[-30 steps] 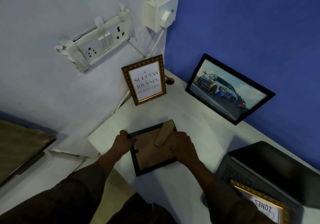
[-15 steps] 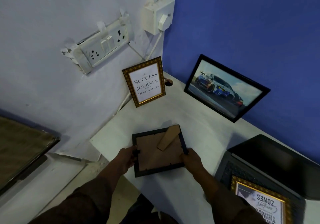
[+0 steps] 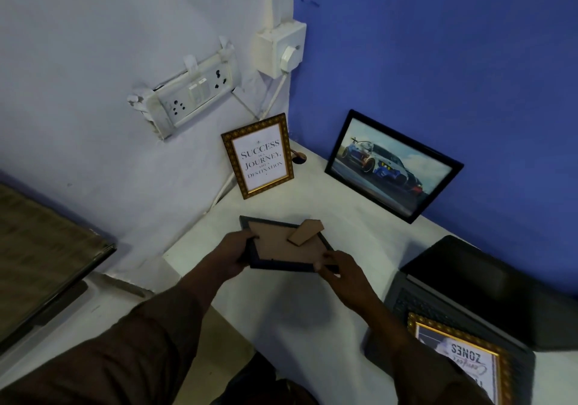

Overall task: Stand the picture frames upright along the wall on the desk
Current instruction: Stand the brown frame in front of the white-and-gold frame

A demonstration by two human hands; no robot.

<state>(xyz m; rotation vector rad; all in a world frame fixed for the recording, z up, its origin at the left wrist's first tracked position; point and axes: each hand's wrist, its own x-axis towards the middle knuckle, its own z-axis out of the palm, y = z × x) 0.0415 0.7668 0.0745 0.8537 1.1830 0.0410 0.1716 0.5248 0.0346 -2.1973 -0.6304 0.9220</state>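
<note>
A small dark picture frame (image 3: 281, 248) is held above the white desk (image 3: 312, 304), its brown cardboard back facing me and its easel stand (image 3: 306, 232) folded out. My left hand (image 3: 233, 253) grips its left edge; my right hand (image 3: 339, 268) grips its lower right corner. A gold frame with a "Success" quote (image 3: 259, 156) stands upright against the white wall. A black frame with a car picture (image 3: 392, 165) leans against the blue wall. Another gold frame (image 3: 466, 361) lies flat on the laptop.
An open dark laptop (image 3: 488, 292) fills the desk's right side. A socket strip (image 3: 190, 91) and a switch box (image 3: 280, 49) hang on the wall, with a cable running down behind the desk. The desk's left edge drops toward a lower surface (image 3: 47, 264).
The frame has been lifted off the desk and tilted, its stand now folded further out. My hands shifted from the middle of the frame to its left edge and lower right corner.
</note>
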